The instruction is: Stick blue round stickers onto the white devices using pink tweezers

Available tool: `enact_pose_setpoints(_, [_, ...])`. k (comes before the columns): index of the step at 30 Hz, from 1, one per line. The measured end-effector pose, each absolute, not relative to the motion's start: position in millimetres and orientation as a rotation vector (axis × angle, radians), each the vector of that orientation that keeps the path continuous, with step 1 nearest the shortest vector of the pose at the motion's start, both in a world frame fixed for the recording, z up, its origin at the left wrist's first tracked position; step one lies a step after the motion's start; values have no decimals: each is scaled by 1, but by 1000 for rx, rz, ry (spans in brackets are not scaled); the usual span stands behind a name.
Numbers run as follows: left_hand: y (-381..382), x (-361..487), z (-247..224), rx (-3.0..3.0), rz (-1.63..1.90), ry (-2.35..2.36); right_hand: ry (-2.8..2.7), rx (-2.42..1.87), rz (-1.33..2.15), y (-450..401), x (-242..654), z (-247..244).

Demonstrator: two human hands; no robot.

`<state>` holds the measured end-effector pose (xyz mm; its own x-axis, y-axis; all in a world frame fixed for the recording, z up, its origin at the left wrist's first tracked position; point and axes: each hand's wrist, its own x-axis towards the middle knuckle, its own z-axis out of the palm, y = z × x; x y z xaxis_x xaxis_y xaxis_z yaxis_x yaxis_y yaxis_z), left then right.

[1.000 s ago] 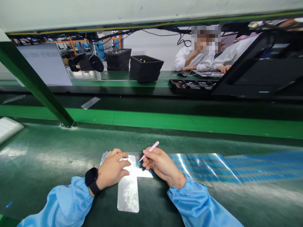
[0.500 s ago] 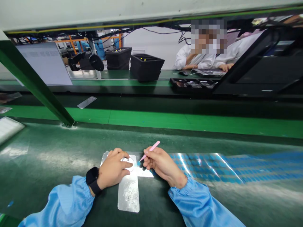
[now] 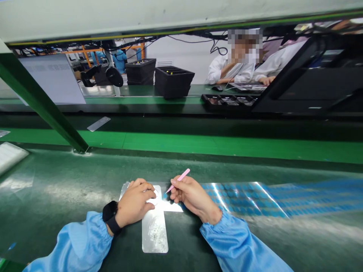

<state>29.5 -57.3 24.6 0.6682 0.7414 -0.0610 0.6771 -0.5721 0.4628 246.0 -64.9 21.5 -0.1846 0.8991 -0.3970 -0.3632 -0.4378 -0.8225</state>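
Foremost, one white disc (image 3: 154, 199), round, partly covered by the fingers of the left hand (image 3: 132, 201), which cups it against a shiny metal plate (image 3: 154, 230) lying flat on the bench. Next, one pair of pink tweezers (image 3: 180, 180), gripped in the right hand (image 3: 194, 198), tips angled down toward the disc and just beside it, not touching. Hands: apart, close together over the plate. Left wrist: black smartwatch (image 3: 110, 212). Sleeves: light blue, elasticated cuffs (image 3: 222, 236). To the right of the plate, one clear film sheet printed with rows of blue dots (image 3: 244, 197), on a green bench mat (image 3: 56, 185). Beyond: black bins (image 3: 172, 81), a black compartment tray (image 3: 228, 100), a computer mouse (image 3: 217, 88), and a co-worker in a white coat (image 3: 232, 70), on a farther bench.
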Motion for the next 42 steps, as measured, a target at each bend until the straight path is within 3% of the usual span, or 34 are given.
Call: enact_pose_setpoints(42, [-51,30,23,2421,270,1046,-693,-1125,1772,-64,246,17])
